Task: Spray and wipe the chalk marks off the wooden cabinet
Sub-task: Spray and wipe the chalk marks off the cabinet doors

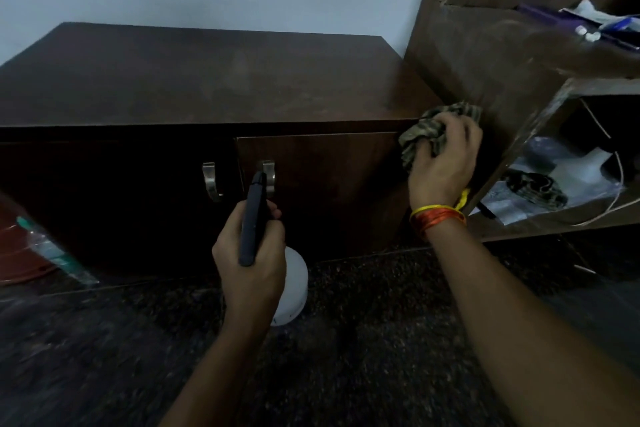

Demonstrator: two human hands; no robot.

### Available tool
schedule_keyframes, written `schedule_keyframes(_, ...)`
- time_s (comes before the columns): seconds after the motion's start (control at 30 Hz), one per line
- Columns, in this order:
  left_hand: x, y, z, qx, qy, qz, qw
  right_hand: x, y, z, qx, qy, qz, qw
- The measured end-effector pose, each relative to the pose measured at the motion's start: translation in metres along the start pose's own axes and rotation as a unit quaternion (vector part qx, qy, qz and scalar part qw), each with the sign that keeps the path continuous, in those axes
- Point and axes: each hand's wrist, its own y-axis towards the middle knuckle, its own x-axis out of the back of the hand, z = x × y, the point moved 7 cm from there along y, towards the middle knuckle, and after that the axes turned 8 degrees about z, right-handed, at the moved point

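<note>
A low dark wooden cabinet (pixel 207 80) stands against the pale wall, with two doors and metal handles (pixel 213 180). My left hand (pixel 252 253) grips a spray bottle (pixel 292 288) with a black trigger head and a white body, held in front of the right door. My right hand (pixel 443 156) holds a bunched striped cloth (pixel 426 133) against the side panel of a taller wooden shelf unit (pixel 485 55), just past the cabinet's right end. Faint whitish smears show on that panel. No clear chalk marks stand out on the cabinet top.
The shelf unit on the right holds papers, plastic bags, a cable (pixel 616 177) and boxes (pixel 609 24). At the left, a red tub (pixel 17 253) and a clear plastic bottle (pixel 52 250) sit on the dark speckled floor (pixel 363 340).
</note>
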Motion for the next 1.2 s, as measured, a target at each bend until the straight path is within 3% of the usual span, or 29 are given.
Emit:
schedule_keyframes(0.17, 0.024, 0.000, -0.004, 0.012, -0.001, -0.024, 1.000, -0.010, -0.015, 0.009, -0.076, 0.051, -0.037, 0.995)
schedule_keyframes(0.23, 0.037, 0.000, -0.005, 0.012, 0.005, -0.030, 0.999, -0.019, -0.026, 0.022, -0.069, 0.051, -0.028, 0.996)
schedule_keyframes(0.57, 0.086, 0.001, -0.004, 0.011, 0.008, -0.064, 0.998, -0.107, -0.121, 0.117, 0.057, 0.063, 0.148, 0.985)
schedule_keyframes(0.77, 0.103, -0.003, 0.009, 0.023, 0.011, -0.073, 0.997, -0.123, -0.129, 0.121, 0.053, -0.038, 0.136, 0.989)
schedule_keyframes(1.03, 0.108, -0.005, 0.013, 0.026, 0.002, -0.071, 0.997, -0.130, -0.138, 0.113, 0.030, 0.021, 0.119, 0.992)
schedule_keyframes(1.2, 0.105, -0.004, 0.006, 0.019, -0.013, -0.080, 0.997, -0.131, -0.150, 0.098, 0.017, 0.023, 0.183, 0.983)
